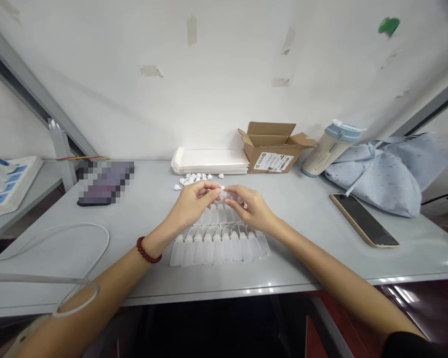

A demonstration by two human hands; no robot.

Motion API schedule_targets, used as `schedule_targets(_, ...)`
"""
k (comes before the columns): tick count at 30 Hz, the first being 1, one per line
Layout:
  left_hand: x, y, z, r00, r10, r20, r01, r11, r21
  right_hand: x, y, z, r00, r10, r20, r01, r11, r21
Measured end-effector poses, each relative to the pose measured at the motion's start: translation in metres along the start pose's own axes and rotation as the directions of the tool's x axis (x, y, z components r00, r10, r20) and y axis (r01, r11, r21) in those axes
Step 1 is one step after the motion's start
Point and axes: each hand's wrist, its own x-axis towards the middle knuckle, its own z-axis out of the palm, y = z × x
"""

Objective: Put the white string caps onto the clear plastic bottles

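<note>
A small translucent plastic bottle [233, 196] is held sideways above the table, partly hidden by fingers. My right hand [252, 206] is closed around its body. My left hand [194, 199], with a red bead bracelet at the wrist, pinches its left end; whether a cap sits there I cannot make out. Below my hands lies a row of similar frosted bottles [216, 248] with thin white loops at their tops. Behind it, a second row of bottles [216, 215] is partly covered by my hands. Several small white caps [197, 177] lie loose just beyond my left hand.
At the wall stand a white stack of trays or sheets [211, 161] and an open cardboard box [271, 154]. Rightward are a tumbler [332, 149], a blue cloth bag [377, 174] and a phone [364, 220]. A blurred phone-like object [106, 183] and a white cable [104, 233] lie left.
</note>
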Motion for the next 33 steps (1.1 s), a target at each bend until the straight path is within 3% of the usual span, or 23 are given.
schedule_targets(4,-0.003,0.001,0.005,0.998,-0.022,0.053,0.026,0.996,-0.082,-0.014,-0.001,-0.003,0.998,-0.056,0.011,0.057,0.997,-0.056)
schedule_targets(14,-0.004,0.003,0.003,0.996,0.042,0.085,-0.03,0.99,-0.138,-0.016,-0.013,-0.002,0.995,-0.039,-0.089,0.036,0.999,-0.031)
schedule_targets(23,-0.006,0.004,0.005,0.995,0.015,0.101,-0.008,0.997,-0.071,-0.016,-0.013,-0.001,0.998,0.029,-0.049,-0.029,1.0,0.003)
schedule_targets(33,-0.006,0.0,0.003,0.993,0.091,0.078,-0.091,0.996,-0.013,-0.015,-0.015,-0.002,0.984,0.174,-0.034,-0.17,0.98,0.101)
